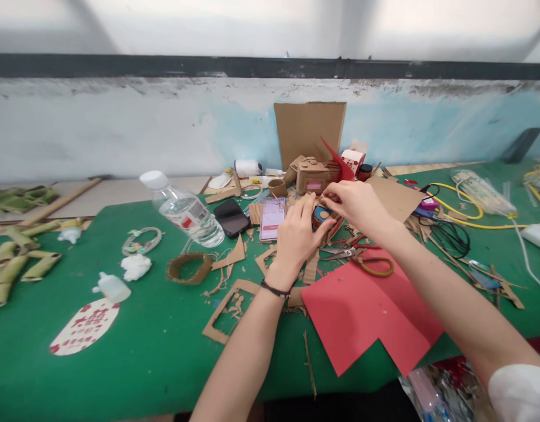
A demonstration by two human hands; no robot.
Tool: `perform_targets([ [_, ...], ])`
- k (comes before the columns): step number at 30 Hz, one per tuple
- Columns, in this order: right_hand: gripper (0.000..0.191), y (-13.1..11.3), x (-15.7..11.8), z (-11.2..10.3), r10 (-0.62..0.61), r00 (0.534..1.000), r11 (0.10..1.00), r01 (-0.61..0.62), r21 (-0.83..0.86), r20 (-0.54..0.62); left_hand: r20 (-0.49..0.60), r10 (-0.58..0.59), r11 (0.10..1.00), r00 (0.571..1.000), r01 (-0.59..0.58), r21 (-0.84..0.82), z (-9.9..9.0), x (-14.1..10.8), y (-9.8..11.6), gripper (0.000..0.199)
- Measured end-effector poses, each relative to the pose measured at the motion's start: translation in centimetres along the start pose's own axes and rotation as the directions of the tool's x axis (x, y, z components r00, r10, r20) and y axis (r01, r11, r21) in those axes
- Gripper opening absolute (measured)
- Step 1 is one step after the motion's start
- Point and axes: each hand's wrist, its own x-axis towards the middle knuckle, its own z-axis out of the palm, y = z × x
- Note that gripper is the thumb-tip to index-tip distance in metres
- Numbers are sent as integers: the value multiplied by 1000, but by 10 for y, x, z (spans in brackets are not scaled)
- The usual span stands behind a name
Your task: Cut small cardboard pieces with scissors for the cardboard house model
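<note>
My left hand (297,230) is wrapped round the near-left side of a small cardboard piece (321,214) with a blue round part on it, thumb along its front. At the upper edge of that piece my right hand (349,201) has its fingertips pinched together; what lies between them is hidden. Just left of the hands lies a phone (272,218) with a lit screen. Below them are scissors (340,253) with red handles and another pair with yellowish handles (378,266), partly on red paper (362,305). Behind stands a cardboard box model (314,177) with a pink patch.
A water bottle (188,214), a black case (231,218), a cardboard ring (189,268) and a cardboard frame (215,313) are to the left. Cardboard scraps surround the hands. A yellow cable (463,202) and black wires (454,237) lie on the right. A cardboard sheet (309,132) leans on the wall.
</note>
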Motion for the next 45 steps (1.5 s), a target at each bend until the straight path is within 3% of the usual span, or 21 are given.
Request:
perform_targets([
  [4,14,-1,0,1,4,1000,999,-3,-39,2,-36,129,989,991,-132,-72,2,3,-4,75],
  [8,14,1,-2,3,-3,1000,1000,3,-10,1,-20,142,977,990,-144,-159,8,1,-8,61],
  [14,16,6,-8,11,-21,999,999,22,24,-33,-49,24,959,998,-37,-281,12,-1,-4,56],
  [20,20,6,-13,15,-38,997,999,39,20,-60,21,-141,844,990,131,-519,9,5,-8,43],
  [24,20,7,-14,20,-52,996,999,52,2,-77,50,-126,852,991,134,-506,9,6,-8,43],
  [31,20,7,-15,28,-65,992,997,60,-45,-113,-4,-126,854,992,106,-509,12,7,2,37],
  [40,21,5,-15,24,-68,993,997,70,20,-97,-2,-148,825,989,123,-552,23,10,-5,41],
  [45,23,5,-16,22,-50,995,998,54,39,-83,22,-127,854,992,121,-507,23,11,-6,45],
])
